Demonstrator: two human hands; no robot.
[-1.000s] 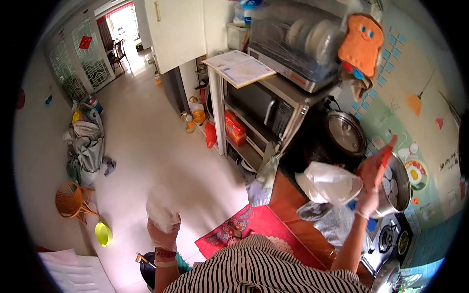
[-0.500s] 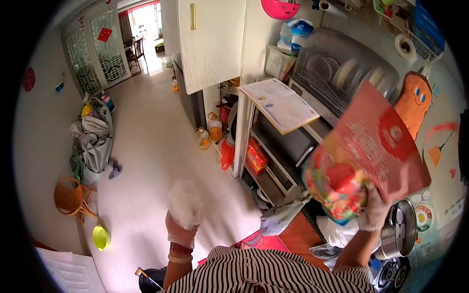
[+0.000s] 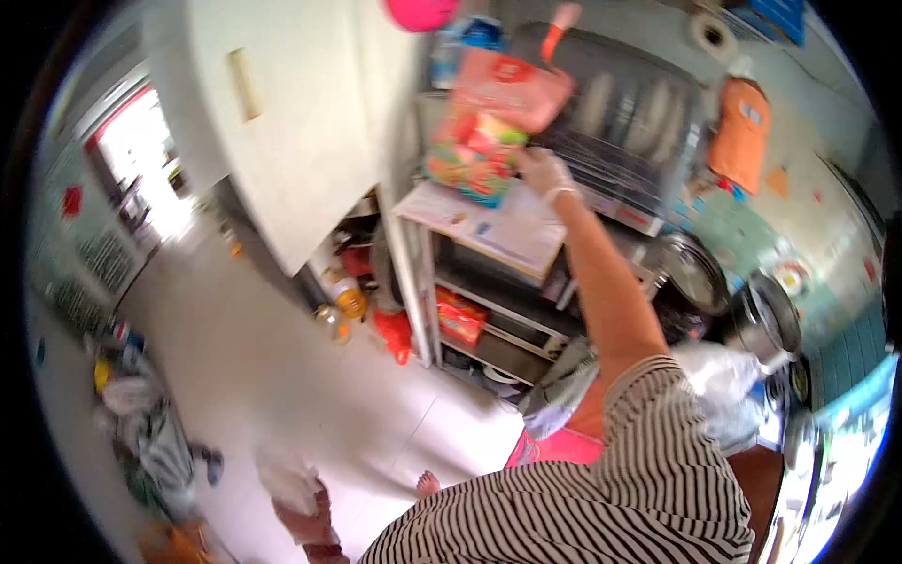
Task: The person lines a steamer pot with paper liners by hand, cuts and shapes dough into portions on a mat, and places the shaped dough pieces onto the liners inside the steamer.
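Leaning rightward, long axis near-upright, the printed bag (image 3: 487, 136) is pinched by right hand (image 3: 546, 173); left hand (image 3: 308, 519) grips plastic (image 3: 286, 479).

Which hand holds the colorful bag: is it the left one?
No, the right hand grips the colorful bag at its edge, while the left hand is low, apart from it.

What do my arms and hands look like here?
Your right hand wears a thin, translucent glove; that arm's short sleeve has dark and white stripes. Your left hand is blurred, with a dark reddish band at the wrist.
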